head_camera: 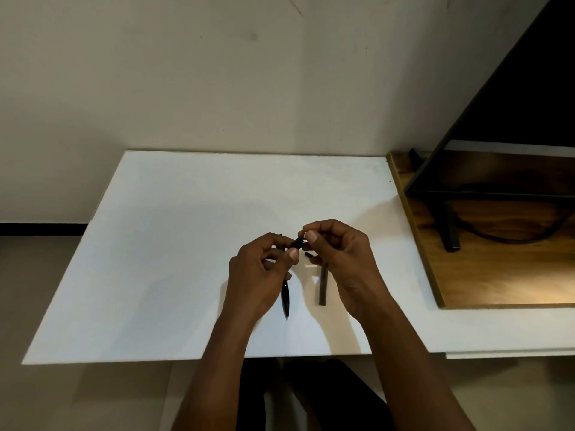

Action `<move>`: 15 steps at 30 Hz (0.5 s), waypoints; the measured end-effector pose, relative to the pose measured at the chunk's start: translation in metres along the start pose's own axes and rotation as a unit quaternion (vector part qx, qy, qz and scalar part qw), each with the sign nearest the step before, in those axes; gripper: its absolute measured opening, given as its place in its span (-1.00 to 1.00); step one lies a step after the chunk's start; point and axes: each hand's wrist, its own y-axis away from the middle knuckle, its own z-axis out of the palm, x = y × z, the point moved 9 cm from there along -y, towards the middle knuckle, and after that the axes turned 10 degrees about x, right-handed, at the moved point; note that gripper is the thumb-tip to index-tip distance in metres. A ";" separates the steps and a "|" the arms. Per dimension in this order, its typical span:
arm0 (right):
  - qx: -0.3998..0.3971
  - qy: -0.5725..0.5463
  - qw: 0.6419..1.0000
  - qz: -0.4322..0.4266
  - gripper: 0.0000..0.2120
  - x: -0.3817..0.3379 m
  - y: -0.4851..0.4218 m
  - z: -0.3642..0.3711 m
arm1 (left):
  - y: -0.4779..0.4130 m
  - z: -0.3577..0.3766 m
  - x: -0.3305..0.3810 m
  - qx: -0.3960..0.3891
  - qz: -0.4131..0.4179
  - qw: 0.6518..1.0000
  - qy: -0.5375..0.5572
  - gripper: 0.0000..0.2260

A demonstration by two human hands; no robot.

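Left hand and right hand each pinched an end of the pen part; it seemed light, stiff, slippery, best gripped by fingertips

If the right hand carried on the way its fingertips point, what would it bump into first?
Probably the left hand: the right hand points its fingertips toward it, and both pinch one small black part, the only thing between them. Depth is unclear.
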 end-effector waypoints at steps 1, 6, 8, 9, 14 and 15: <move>-0.003 -0.008 1.000 0.010 -0.91 0.002 0.001 0.001 | 0.000 0.000 0.000 0.000 0.001 1.000 0.002 -0.92; 0.011 -0.065 0.996 0.060 -0.90 0.011 0.001 0.002 | 0.000 0.000 0.004 -0.008 0.010 1.000 0.001 -0.92; 0.007 -0.078 0.994 0.076 -0.91 0.013 0.001 0.003 | 0.001 -0.001 0.004 -0.007 0.011 1.000 0.000 -0.93; 0.004 -0.085 0.993 0.083 -0.91 0.014 0.001 0.003 | 0.001 -0.001 0.004 -0.006 0.011 1.000 0.001 -0.93; 0.005 -0.138 0.982 0.126 -0.91 0.020 0.002 0.005 | 0.001 -0.001 0.004 -0.004 0.016 1.000 0.003 -0.94; 0.007 -0.149 0.980 0.132 -0.91 0.021 0.002 0.005 | 0.002 -0.001 0.004 -0.003 0.016 1.000 0.004 -0.94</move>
